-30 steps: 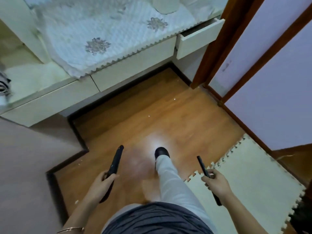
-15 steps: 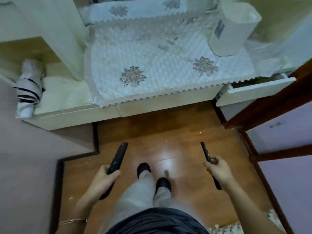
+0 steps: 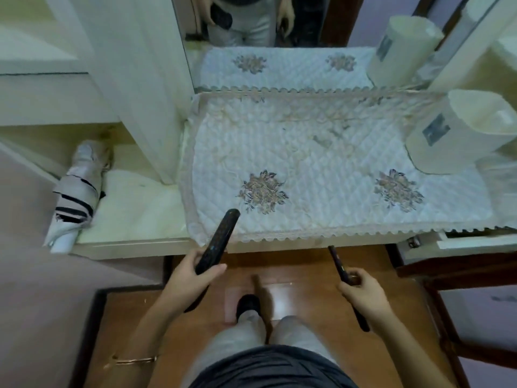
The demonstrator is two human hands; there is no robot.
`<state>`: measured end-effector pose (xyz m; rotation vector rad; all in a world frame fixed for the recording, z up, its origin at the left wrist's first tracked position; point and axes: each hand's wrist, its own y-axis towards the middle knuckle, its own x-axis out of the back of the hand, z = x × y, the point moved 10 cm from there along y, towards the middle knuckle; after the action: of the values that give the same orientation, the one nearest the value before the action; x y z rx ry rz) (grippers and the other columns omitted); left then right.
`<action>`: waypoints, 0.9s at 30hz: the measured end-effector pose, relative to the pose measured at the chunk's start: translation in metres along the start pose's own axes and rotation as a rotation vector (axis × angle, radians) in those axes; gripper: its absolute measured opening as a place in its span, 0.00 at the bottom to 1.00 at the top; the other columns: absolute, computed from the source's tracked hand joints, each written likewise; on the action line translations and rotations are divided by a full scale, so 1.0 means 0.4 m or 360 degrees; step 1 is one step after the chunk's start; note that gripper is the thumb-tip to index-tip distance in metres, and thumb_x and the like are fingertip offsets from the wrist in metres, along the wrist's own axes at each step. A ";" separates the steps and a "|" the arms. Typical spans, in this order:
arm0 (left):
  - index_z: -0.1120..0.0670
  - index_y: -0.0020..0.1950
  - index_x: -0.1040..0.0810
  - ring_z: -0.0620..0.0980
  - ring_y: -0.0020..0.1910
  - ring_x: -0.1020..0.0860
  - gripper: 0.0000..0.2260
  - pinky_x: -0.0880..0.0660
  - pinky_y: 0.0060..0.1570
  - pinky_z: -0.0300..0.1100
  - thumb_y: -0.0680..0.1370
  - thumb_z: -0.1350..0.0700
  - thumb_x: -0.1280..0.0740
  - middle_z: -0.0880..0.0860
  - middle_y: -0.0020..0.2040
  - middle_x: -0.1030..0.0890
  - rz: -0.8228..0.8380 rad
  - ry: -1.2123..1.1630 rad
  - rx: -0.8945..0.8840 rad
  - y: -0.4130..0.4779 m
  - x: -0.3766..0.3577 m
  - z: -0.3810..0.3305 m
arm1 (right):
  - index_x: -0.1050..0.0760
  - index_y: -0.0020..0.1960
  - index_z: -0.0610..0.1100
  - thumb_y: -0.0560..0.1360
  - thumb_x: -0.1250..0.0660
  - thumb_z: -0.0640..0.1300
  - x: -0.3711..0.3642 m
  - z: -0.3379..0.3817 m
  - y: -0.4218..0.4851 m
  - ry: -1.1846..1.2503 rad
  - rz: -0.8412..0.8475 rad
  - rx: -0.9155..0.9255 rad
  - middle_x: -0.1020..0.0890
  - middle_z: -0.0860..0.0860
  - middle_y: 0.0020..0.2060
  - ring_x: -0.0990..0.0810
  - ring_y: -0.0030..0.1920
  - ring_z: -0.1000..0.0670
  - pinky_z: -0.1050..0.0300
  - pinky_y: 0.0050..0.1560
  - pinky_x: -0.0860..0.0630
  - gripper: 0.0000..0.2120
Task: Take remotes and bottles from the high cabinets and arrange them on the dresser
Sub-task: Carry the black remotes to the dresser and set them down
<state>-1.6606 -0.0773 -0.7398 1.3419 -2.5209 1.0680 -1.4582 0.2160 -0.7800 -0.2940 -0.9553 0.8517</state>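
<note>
Fingers (image 3: 215,268) of the left hand (image 3: 190,278) wrap a wide black remote (image 3: 219,239), its tip reaching over the quilted cover (image 3: 321,169) at the dresser's (image 3: 131,245) front edge. Right hand (image 3: 363,289) fingers pinch a slim black remote (image 3: 337,263) above the wooden floor (image 3: 302,292). Farther back, a white container (image 3: 458,135) stands by the mirror (image 3: 265,21).

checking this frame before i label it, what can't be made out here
- Head view: the button labels on the left remote are too small and blurred.
- The right remote is edge-on, middle covered by the right hand.
- Open drawer: contents hidden, cut off by the frame edge.
</note>
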 end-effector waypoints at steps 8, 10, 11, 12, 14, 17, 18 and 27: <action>0.53 0.57 0.33 0.51 0.48 0.25 0.17 0.32 0.44 0.41 0.73 0.52 0.31 0.50 0.48 0.25 -0.0338 -0.0028 -0.0046 0.203 0.066 -0.174 | 0.29 0.56 0.44 0.72 0.31 0.41 0.039 0.390 0.135 0.0166 -0.0014 0.0329 0.23 0.51 0.41 0.23 0.42 0.45 0.55 0.44 0.30 0.14; 0.53 0.54 0.36 0.49 0.42 0.26 0.17 0.33 0.35 0.38 0.73 0.53 0.31 0.46 0.42 0.27 -0.0407 0.0002 -0.0027 0.244 0.063 -0.194 | 0.30 0.59 0.41 0.72 0.31 0.42 0.026 0.459 0.184 0.0095 -0.0005 0.0366 0.23 0.48 0.43 0.24 0.41 0.45 0.56 0.41 0.31 0.17; 0.53 0.53 0.36 0.47 0.39 0.27 0.17 0.34 0.32 0.36 0.72 0.53 0.30 0.45 0.40 0.29 -0.0449 0.0018 -0.0009 0.265 0.063 -0.202 | 0.30 0.60 0.40 0.71 0.31 0.42 0.014 0.490 0.209 0.0057 0.0018 0.0385 0.24 0.47 0.44 0.24 0.42 0.45 0.56 0.38 0.32 0.19; 0.53 0.53 0.37 0.46 0.37 0.27 0.17 0.34 0.31 0.35 0.72 0.53 0.30 0.45 0.40 0.29 -0.0479 0.0042 0.0021 0.286 0.061 -0.207 | 0.30 0.60 0.40 0.71 0.30 0.43 -0.001 0.518 0.231 0.0007 0.0053 0.0400 0.24 0.47 0.45 0.25 0.42 0.45 0.57 0.35 0.32 0.20; 0.54 0.55 0.36 0.49 0.39 0.25 0.18 0.30 0.32 0.40 0.71 0.52 0.31 0.50 0.43 0.26 -0.0508 0.0153 0.0096 0.331 0.059 -0.214 | 0.31 0.60 0.39 0.71 0.30 0.43 -0.033 0.567 0.267 -0.0065 0.0142 0.0429 0.24 0.46 0.46 0.26 0.42 0.47 0.63 0.31 0.34 0.21; 0.56 0.58 0.34 0.56 0.49 0.24 0.23 0.23 0.45 0.49 0.69 0.48 0.32 0.56 0.50 0.23 -0.0561 0.0428 0.0193 0.392 0.073 -0.233 | 0.32 0.53 0.42 0.69 0.28 0.43 -0.074 0.618 0.313 -0.0114 0.0253 0.0445 0.24 0.46 0.45 0.27 0.40 0.49 0.64 0.29 0.37 0.18; 0.57 0.58 0.33 0.58 0.52 0.26 0.23 0.23 0.47 0.50 0.69 0.48 0.32 0.57 0.51 0.23 -0.0584 0.0484 0.0207 0.406 0.078 -0.244 | 0.33 0.51 0.42 0.68 0.27 0.43 -0.085 0.633 0.329 -0.0138 0.0264 0.0461 0.25 0.46 0.44 0.28 0.39 0.49 0.64 0.29 0.37 0.18; 0.59 0.62 0.36 0.58 0.56 0.27 0.27 0.25 0.51 0.51 0.73 0.44 0.33 0.58 0.60 0.34 -0.0446 0.0758 0.0261 0.458 0.049 -0.237 | 0.33 0.55 0.39 0.69 0.30 0.53 -0.181 0.715 0.409 -0.0593 0.0208 0.0536 0.23 0.43 0.50 0.22 0.49 0.42 0.53 0.41 0.29 0.23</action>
<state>-1.8334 0.0353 -0.7597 1.2441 -1.8829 1.3586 -1.7941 0.2295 -0.7535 0.0989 -1.1230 1.1959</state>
